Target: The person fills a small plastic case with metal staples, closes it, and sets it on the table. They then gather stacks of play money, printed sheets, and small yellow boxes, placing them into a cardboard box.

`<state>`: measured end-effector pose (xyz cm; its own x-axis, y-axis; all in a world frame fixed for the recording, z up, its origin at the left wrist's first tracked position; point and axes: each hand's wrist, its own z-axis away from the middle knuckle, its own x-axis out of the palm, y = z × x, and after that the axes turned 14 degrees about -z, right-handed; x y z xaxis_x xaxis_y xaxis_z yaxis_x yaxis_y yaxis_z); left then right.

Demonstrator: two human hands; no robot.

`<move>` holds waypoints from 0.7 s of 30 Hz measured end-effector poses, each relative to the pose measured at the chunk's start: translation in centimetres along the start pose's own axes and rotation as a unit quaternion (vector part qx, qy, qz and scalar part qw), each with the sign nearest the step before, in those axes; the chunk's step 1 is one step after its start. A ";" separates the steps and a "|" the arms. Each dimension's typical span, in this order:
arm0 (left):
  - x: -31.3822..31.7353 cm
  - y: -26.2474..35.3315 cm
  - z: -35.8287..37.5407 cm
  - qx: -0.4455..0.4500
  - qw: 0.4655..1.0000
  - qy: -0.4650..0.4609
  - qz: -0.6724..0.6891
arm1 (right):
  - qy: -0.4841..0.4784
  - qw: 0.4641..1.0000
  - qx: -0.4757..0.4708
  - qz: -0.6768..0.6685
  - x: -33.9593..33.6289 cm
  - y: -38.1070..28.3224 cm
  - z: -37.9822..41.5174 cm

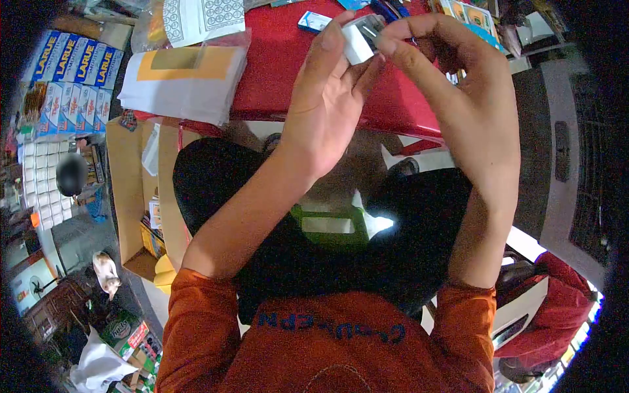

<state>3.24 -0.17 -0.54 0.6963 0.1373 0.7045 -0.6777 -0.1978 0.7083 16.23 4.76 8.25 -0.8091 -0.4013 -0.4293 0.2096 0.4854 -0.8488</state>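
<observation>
A small white box-like item (358,44) with a dark, partly clear end is held up over the near part of the red table. My left hand (327,98) grips it between thumb and fingers, palm turned up. On the other side, my right hand (462,78) has its thumb and fingertips pinched at the dark end. What the dark part is, I cannot make out. Just left of the item lies a small blue-and-white box (314,22), and dark blue pens (391,9) lie behind the hands.
Plastic-wrapped white and orange sheets (183,82) lie on the left of the red table (268,72). An open cardboard box (124,190) stands below them. Stacked LARUE cartons (73,59) are far left. A green container (327,224) sits between my legs; a cat (105,272) is at lower left.
</observation>
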 end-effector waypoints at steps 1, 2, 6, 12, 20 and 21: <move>0.1 -0.1 0.0 -0.004 1.000 -0.003 0.001 | 0.011 1.000 -0.011 0.002 0.0 0.1 0.0; 0.1 -0.2 0.0 -0.005 1.000 -0.004 0.001 | 0.021 1.000 -0.023 0.005 -0.1 0.2 0.0; 0.3 -0.5 0.3 -0.013 1.000 0.003 -0.003 | 0.008 0.999 0.000 0.031 -0.5 -0.2 0.1; 0.9 -0.2 0.5 -0.025 1.000 0.002 -0.007 | 0.061 0.995 0.064 0.050 0.3 -3.6 -0.2; 0.2 0.6 0.4 -0.065 0.997 0.017 0.038 | 0.128 0.988 -0.050 0.074 1.6 -2.0 -0.6; -0.2 0.8 0.1 -0.071 0.995 0.020 0.062 | 0.127 0.988 -0.050 0.074 0.9 -0.7 -0.9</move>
<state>2.59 -0.48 -0.16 0.5973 0.1597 0.7860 -0.7863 -0.0767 0.6131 14.82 4.72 8.73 -0.8878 -0.1187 -0.4447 0.2912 0.6034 -0.7424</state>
